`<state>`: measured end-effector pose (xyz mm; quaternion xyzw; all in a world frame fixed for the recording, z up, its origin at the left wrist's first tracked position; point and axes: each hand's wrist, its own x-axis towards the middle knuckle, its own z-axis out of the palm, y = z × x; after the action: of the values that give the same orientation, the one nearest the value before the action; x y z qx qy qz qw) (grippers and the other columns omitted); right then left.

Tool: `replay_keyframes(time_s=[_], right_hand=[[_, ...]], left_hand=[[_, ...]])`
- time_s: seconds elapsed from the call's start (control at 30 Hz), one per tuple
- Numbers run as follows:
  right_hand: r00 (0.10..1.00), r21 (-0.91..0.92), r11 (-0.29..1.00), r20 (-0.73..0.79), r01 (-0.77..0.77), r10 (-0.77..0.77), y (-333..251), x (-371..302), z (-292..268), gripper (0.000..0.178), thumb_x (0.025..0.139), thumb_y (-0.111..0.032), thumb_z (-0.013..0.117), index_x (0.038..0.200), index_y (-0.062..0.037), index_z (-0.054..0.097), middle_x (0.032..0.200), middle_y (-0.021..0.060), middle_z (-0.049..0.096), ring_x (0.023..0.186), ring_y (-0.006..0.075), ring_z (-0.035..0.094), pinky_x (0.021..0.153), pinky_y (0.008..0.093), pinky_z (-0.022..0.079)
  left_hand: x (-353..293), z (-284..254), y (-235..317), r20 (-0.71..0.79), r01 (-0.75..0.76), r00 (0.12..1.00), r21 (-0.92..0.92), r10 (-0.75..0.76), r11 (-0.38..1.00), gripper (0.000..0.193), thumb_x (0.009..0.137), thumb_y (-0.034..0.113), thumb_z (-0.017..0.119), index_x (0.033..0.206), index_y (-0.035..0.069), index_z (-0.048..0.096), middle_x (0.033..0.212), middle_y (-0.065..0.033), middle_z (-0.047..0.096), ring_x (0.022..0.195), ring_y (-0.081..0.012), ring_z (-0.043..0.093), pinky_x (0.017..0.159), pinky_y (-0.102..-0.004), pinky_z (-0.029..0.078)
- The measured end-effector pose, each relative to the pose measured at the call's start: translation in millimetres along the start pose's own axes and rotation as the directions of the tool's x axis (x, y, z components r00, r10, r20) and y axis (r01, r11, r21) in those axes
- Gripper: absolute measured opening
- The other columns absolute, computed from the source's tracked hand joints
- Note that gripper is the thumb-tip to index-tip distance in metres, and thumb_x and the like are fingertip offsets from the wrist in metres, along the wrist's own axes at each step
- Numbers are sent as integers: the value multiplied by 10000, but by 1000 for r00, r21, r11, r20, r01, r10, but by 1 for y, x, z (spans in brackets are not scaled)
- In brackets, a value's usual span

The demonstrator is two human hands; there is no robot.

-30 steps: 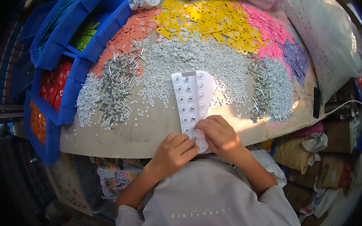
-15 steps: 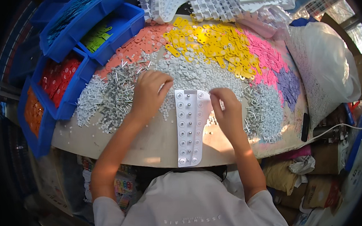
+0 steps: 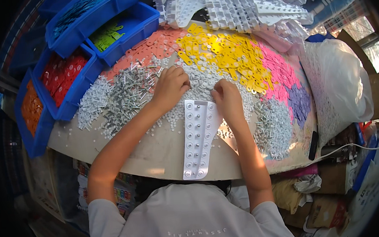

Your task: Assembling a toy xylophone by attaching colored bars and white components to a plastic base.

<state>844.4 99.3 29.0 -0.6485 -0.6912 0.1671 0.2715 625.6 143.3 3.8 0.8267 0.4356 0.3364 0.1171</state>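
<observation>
At the left side of the white discs [image 3: 201, 79], the left grip [image 3: 170, 89] is narrow, its fingers curled with the tips down toward the heap; whether it pinches a disc, I cannot tell. Across a small gap to its right, the right grip [image 3: 228, 100] is also narrow, and what sits between its fingertips is hidden. The discs lie between the two grips and just beyond them.

Toward the body from both is the white rack [image 3: 197, 139], flat, its long axis running away from the grips to the wearer, near end leaning slightly left. The right grip is nearer, close beside the rack's far right corner; the left one stands beyond the far left corner, apart from it.

Farther out, metal pins [image 3: 127, 94] spread left of the left grip, white pegs [image 3: 278, 134] right of the right grip, and yellow tabs [image 3: 224, 51] beyond both, all on the counter [image 3: 157, 157].
</observation>
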Motion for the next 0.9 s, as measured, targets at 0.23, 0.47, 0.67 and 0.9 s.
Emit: replay_keyframes(time_s=[0.23,0.47,0.67,0.9], right_hand=[[998,28,998,23,62,-62,6,-2,-2,126,844,-59,719,897,-12,614,856,151,625,883,347,591,785,437,486],[998,107,992,-9,70,-69,4,-3,0,131,847,-30,715,927,10,619,837,166,622,805,325,602,739,411,489],[997,160,984,-3,78,-78,11,-5,-2,105,863,-28,690,945,8,634,844,177,641,837,354,622,761,433,500],[1000,215,976,14,-15,12,4,-5,-8,81,897,-40,670,957,7,642,848,182,658,811,354,634,742,429,504]], left_hand=[[2,-1,1,-8,-22,1000,-72,22,997,182,746,120,811,865,100,676,920,-20,620,989,-232,576,898,-385,410],[3,7,2,-35,-61,998,-68,59,996,171,761,133,805,892,105,699,928,-17,628,1000,-225,580,891,-382,410],[8,0,12,16,0,1000,-76,1,997,147,772,122,788,853,85,672,893,-40,638,962,-242,592,884,-390,418],[4,-17,7,33,151,989,-157,-147,976,78,772,75,720,824,76,662,809,-70,662,869,-273,608,855,-403,432]])
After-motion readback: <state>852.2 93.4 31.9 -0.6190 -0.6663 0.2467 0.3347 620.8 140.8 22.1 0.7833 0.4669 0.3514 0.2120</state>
